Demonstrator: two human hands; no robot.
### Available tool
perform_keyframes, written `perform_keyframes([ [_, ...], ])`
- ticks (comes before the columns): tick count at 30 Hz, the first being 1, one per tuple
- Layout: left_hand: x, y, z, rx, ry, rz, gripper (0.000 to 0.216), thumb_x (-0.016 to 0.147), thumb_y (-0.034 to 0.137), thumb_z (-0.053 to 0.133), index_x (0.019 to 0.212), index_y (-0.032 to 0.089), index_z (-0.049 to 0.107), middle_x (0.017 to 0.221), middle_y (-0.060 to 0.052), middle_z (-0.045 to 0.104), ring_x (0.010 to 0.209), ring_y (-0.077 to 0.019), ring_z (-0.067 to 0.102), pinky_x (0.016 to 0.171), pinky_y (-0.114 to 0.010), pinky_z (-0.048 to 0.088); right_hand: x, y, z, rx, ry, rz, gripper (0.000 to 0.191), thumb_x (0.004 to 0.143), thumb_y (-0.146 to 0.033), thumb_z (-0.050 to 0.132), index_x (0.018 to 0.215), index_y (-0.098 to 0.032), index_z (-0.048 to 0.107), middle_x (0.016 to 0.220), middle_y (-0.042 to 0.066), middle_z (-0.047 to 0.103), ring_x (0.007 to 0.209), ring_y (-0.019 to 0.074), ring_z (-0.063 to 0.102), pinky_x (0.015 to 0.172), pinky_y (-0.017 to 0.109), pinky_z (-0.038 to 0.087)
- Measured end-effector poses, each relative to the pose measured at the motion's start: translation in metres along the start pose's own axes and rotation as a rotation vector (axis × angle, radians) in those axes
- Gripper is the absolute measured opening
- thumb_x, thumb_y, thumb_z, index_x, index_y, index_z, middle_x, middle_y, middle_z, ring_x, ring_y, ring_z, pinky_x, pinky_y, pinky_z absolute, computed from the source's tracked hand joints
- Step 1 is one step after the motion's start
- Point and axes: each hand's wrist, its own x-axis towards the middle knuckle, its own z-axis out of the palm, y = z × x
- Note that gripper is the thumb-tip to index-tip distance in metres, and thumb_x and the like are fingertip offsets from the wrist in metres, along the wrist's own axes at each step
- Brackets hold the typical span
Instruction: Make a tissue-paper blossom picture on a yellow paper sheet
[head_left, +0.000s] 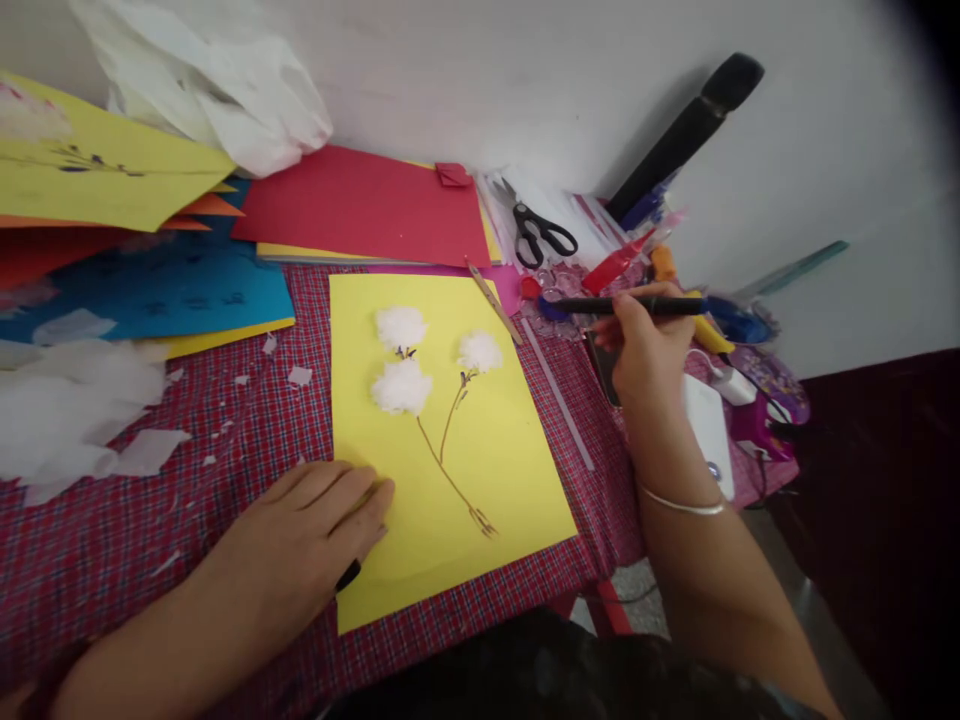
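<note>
A yellow sheet (487, 470) lies on the red checked tablecloth (247, 430). It bears three white fluffy cotton flowers (403, 385) on thin brown drawn stems. My left hand (315, 530) rests flat on the sheet's lower left corner, fingers stretched out; a small black thing peeks from under it. My right hand (645, 350) hovers to the right of the sheet, closed round a black marker (637, 305) held level.
Red paper (367, 205), blue paper (165, 285) and another yellow sheet (82, 165) lie at the back. Black scissors (540, 232), pens and a white device (709, 425) crowd the right. White tissue (67, 400) and scraps lie left. The table edge runs near me.
</note>
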Motion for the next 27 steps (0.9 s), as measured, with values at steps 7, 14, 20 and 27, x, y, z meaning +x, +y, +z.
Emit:
perform_keyframes([
  [7,-0.003,0.001,0.001,0.012,-0.047,0.005,0.035,0.092,0.002,0.041,0.114,0.014,0.066,0.106,-0.009,0.069,0.097,-0.0246,0.059,0.086,-0.039,0.047,-0.062,-0.028,0.013,0.086,-0.489,0.080,0.022,0.082,-0.040,0.072,0.083,-0.025,0.057,0.054,-0.006,0.056,0.042,0.0100,0.053,0.040,0.023,0.043],
  [14,-0.001,0.000,-0.001,0.011,-0.035,0.004,0.037,0.093,0.002,0.036,0.111,0.014,0.066,0.103,-0.007,0.070,0.095,-0.0243,0.060,0.085,-0.039,0.046,-0.070,-0.030,0.026,0.105,-0.573,0.124,0.028,0.079,-0.046,0.075,0.083,-0.024,0.057,0.055,-0.005,0.058,0.044,0.0099,0.056,0.041,0.022,0.046],
  [20,-0.001,0.000,-0.001,-0.004,-0.029,-0.004,0.036,0.096,0.007,0.036,0.111,0.018,0.067,0.104,-0.007,0.071,0.096,-0.0233,0.062,0.086,-0.038,0.047,-0.071,-0.028,0.027,0.105,-0.607,0.139,0.025,0.079,-0.043,0.074,0.083,-0.024,0.057,0.057,-0.005,0.060,0.045,0.0098,0.056,0.041,0.022,0.046],
  [27,-0.004,0.000,-0.001,0.015,-0.039,-0.012,0.038,0.091,0.004,0.038,0.113,0.016,0.067,0.106,-0.007,0.072,0.097,-0.0242,0.062,0.087,-0.039,0.048,-0.062,-0.026,0.021,0.179,-0.544,0.154,0.018,0.082,-0.037,0.070,0.082,-0.025,0.056,0.052,-0.006,0.056,0.040,0.0101,0.050,0.039,0.024,0.041],
])
